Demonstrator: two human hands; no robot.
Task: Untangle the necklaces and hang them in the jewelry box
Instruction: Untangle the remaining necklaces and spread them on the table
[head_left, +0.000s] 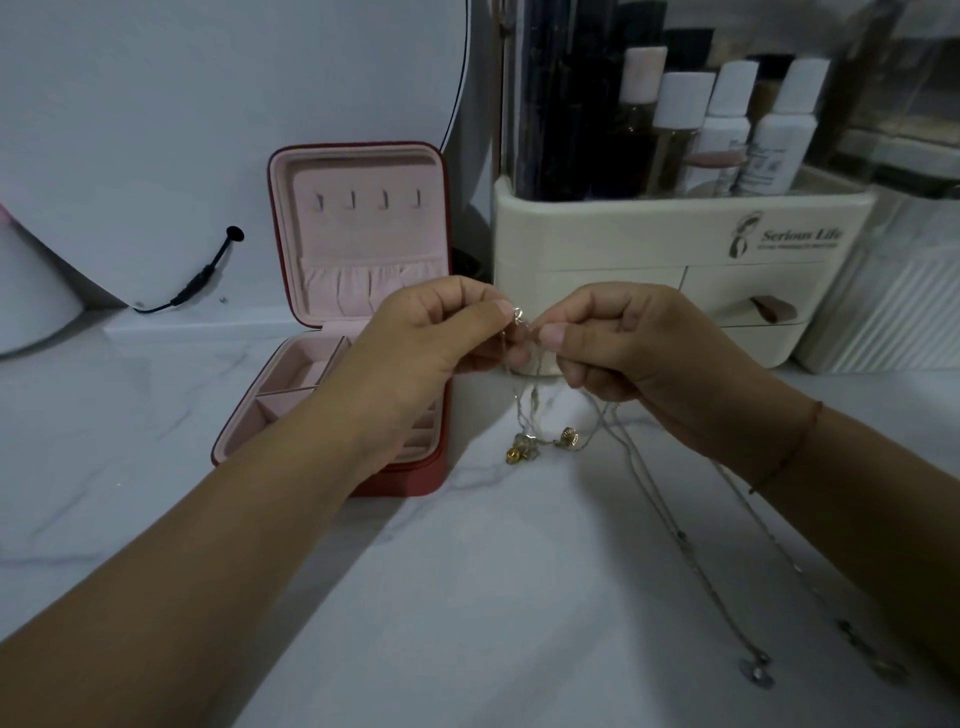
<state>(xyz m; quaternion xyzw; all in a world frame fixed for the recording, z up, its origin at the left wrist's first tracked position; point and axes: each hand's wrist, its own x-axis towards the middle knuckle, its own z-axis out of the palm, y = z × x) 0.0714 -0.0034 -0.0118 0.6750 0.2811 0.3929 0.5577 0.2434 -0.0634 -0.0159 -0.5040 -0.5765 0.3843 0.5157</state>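
Note:
A red jewelry box (435, 467) with pink lining stands open on the marble counter, its lid upright with a row of small hooks (368, 200) and nothing on them. In front of it, my left hand (431, 332) and my right hand (618, 343) pinch the clasp end (518, 315) of thin silver necklaces (524, 410) between thumb and finger. The tangled chains hang from both hands, with gold pendants (540, 441) touching the counter. Longer chains (727, 551) trail to the lower right under my right forearm.
A cream cosmetics organizer (623, 244) with bottles and drawers stands right behind my hands. A round mirror with a black cable (208, 270) leans at the back left. A ribbed white container (893, 312) is at the far right. The marble counter (467, 597) spreads in front.

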